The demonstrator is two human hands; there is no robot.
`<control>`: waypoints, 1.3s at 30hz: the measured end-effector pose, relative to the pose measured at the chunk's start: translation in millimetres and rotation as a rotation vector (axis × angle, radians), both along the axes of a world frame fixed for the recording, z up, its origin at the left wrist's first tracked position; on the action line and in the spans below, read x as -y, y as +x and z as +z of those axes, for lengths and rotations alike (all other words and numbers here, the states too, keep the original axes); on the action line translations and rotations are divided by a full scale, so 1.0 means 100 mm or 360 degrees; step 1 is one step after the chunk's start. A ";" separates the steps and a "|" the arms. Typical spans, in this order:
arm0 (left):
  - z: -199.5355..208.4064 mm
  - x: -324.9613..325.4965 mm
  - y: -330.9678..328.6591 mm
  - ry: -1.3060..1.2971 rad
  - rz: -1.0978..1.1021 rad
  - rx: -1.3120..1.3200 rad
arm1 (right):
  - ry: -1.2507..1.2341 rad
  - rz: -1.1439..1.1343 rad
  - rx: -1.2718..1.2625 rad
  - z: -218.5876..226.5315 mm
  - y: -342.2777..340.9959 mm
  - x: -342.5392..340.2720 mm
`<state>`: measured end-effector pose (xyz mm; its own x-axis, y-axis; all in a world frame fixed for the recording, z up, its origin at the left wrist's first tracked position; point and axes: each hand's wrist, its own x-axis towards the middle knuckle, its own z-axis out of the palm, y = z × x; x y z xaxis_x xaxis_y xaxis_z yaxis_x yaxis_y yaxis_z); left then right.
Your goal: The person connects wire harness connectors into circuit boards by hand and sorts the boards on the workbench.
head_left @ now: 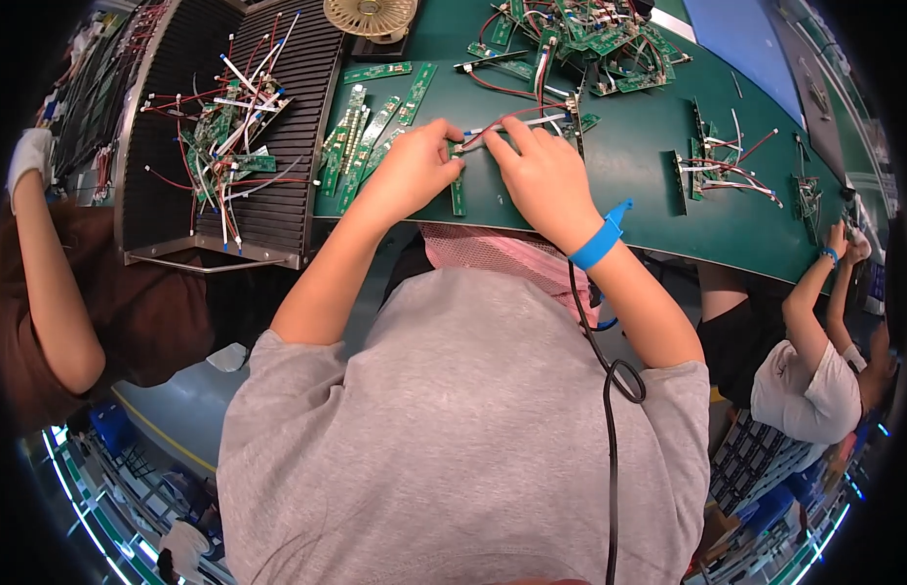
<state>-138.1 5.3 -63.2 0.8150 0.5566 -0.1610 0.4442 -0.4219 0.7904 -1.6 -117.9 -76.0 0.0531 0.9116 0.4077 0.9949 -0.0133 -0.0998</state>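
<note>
My left hand (416, 174) is closed, thumb and forefinger pinching the upper end of a narrow green circuit board (458, 198) near the table's front edge. Across from it, my right hand (541, 174), with a blue wrist strap (604, 239) on its wrist, has its fingers bent over thin red and white wires (485, 131) that run to the board's top end. A white flat cable (536, 122) with a blue tip lies just beyond the right fingers. The joint between wires and board is partly hidden by my fingertips. Loose green boards (379, 122) lie left of my left hand.
A dark ribbed tray (302, 117) at left holds a heap of wired boards (224, 146). More wired boards (610, 44) pile up at the back, with a smaller group (717, 166) to the right. A small fan (372, 15) stands behind. Co-workers sit on both sides.
</note>
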 end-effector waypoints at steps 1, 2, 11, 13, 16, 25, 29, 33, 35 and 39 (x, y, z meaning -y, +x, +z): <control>-0.02 -0.01 0.00 0.0000 0.0002 -0.0002 | 0.0022 -0.0032 0.0060 -0.01 0.01 -0.01; -0.03 -0.03 0.00 0.0031 -0.0036 0.0007 | 0.0022 -0.0031 0.0058 -0.02 0.01 -0.03; 0.07 -0.06 0.08 0.0580 -0.0443 -0.0095 | -0.0210 -0.0217 -0.0198 -0.02 0.08 -0.07; 0.06 -0.07 0.08 0.0707 -0.0577 -0.0183 | -0.0192 -0.0061 -0.0248 0.00 0.13 -0.04; 0.05 -0.04 0.05 0.0947 -0.0604 -0.0219 | -0.0311 0.0028 -0.0363 0.09 0.17 0.06; 0.03 0.00 0.03 0.1016 -0.0602 -0.0289 | -0.0236 0.0068 -0.0884 0.30 0.22 0.21; 0.07 -0.01 0.03 0.0521 -0.0464 -0.0144 | -0.0215 0.0074 -0.1104 0.33 0.20 0.28; 0.15 0.04 0.06 0.0147 -0.0282 -0.0205 | -0.0240 -0.0022 -0.1561 0.43 0.22 0.35; 0.20 0.09 0.09 -0.0290 -0.0165 -0.0140 | -0.0222 -0.0048 -0.1688 0.45 0.23 0.40; 0.36 0.12 0.15 -0.0922 -0.0092 0.0104 | -0.0052 -0.0098 -0.2100 0.49 0.27 0.56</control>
